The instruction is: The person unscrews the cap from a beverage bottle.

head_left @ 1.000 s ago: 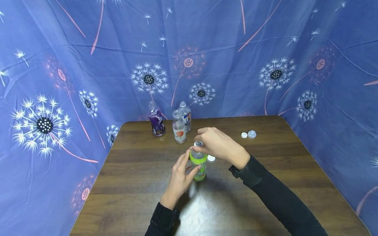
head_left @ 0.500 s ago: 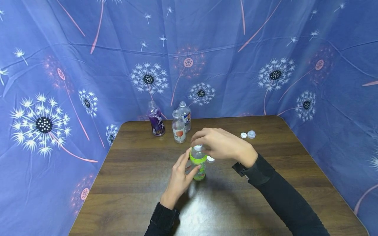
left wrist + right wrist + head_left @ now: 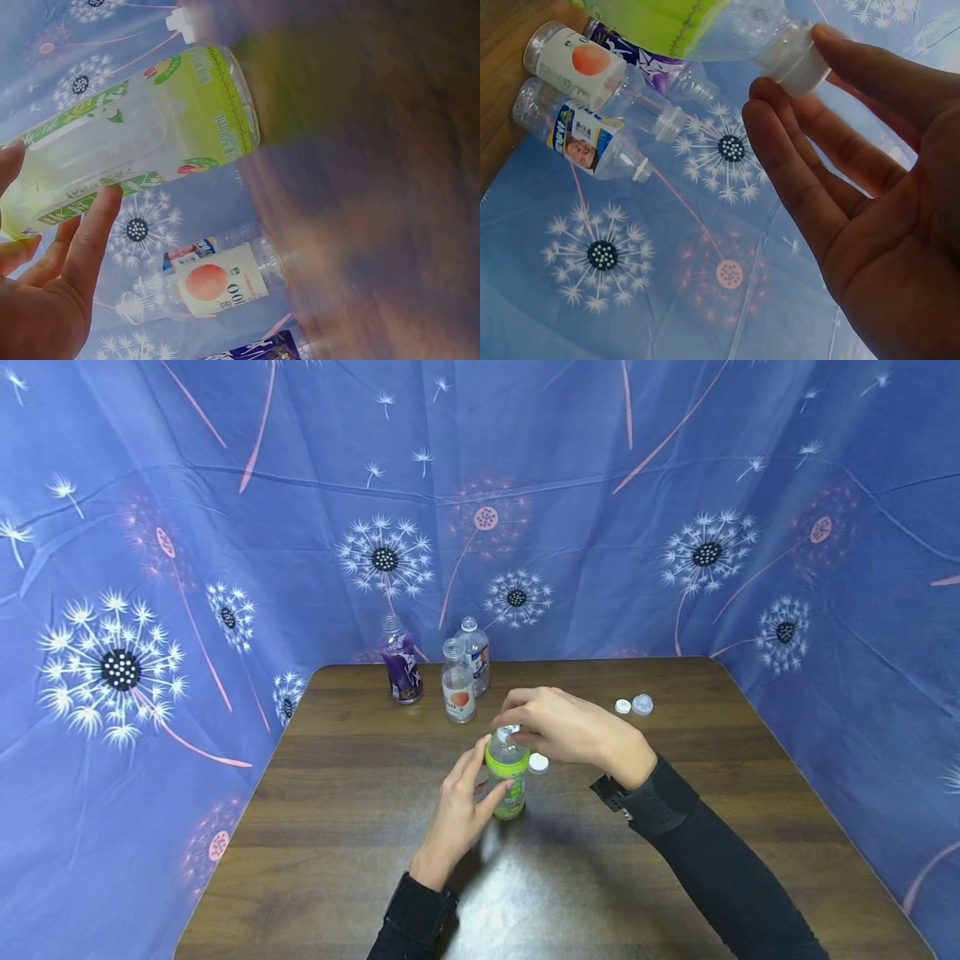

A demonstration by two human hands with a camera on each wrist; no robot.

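Note:
A plastic bottle with a lime-green label stands upright on the table in the head view. Fingers and thumb of my left hand hold it by the sides; in the left wrist view, a fingertip presses against the label. On the bottle's neck sits a white bottle cap, seen best in the right wrist view. My right hand reaches over from the right and pinches this cap, thumb on one side and fingertips on the other.
Behind and to the left stand three uncapped bottles: one purple, one with a peach label and a clear one. A white cap lies right beside the green-labelled bottle. Farther right lie a small white cap and a translucent cap.
My right hand has turned at the cap and shifted slightly right, its fingers changing their hold. The left hand and the green-labelled bottle have stayed in place.

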